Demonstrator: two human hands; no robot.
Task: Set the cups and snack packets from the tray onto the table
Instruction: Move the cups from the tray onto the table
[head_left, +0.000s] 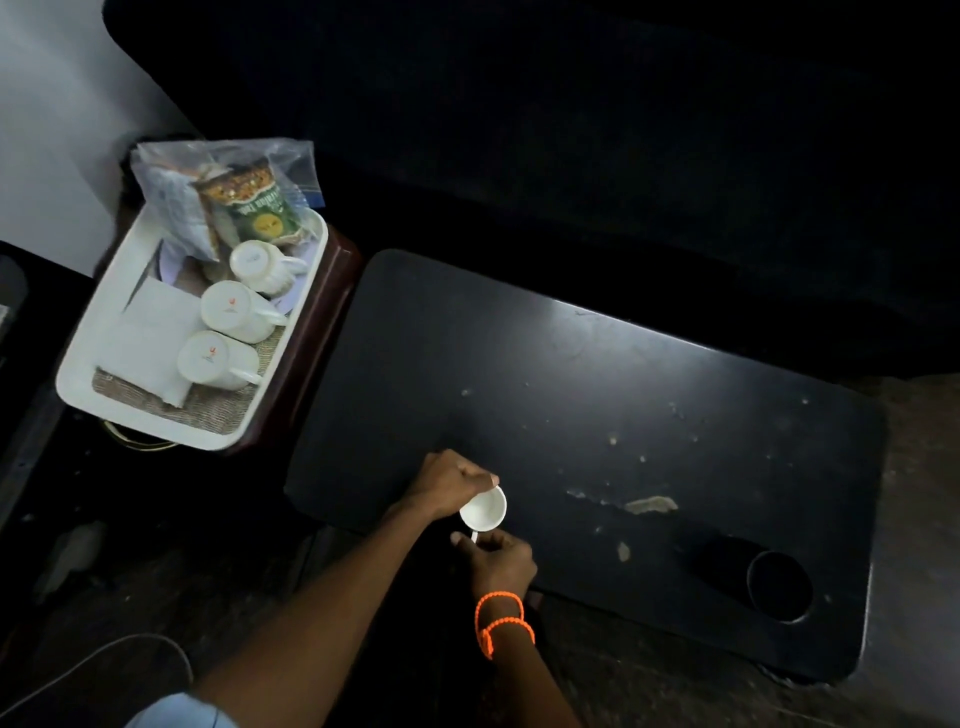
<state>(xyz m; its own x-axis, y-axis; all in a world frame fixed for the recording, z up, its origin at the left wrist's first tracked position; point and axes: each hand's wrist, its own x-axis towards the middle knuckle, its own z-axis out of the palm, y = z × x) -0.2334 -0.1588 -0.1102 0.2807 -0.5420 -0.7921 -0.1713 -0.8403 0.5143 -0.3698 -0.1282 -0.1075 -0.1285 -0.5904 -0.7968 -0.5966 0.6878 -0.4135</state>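
Fingers (485, 480) of the left hand (449, 480) are curled over the rim of a white cup (484, 510), while the right hand (501, 558) pinches what appears to be its handle at the near side. The cup is held mouth up at the near-left edge of the black desk (571, 389); whether its base already touches the surface cannot be told. It is judged that the two-handed hold serves to steady the cup and turn it upright for setting down, since the cups not yet moved lie upside down.

Three more white cups are seen in the white tray (78, 374), bottoms up in a row along its right side: the nearest cup (215, 359), the middle cup (236, 310) and the far cup (262, 265). Snack packets in a clear plastic bag (218, 192) are leaned at the tray's far end, with a green packet (254, 208) showing through. Folded white napkins (150, 338) are laid on a woven mat along the tray's left side. The tray is carried by a dark red stand (332, 291) just beside the desk's left edge, presumably to keep it within reach. A round cup-holder recess (779, 587) is cut near the desk's near-right corner. An orange beaded band (501, 623) is worn on the right wrist.
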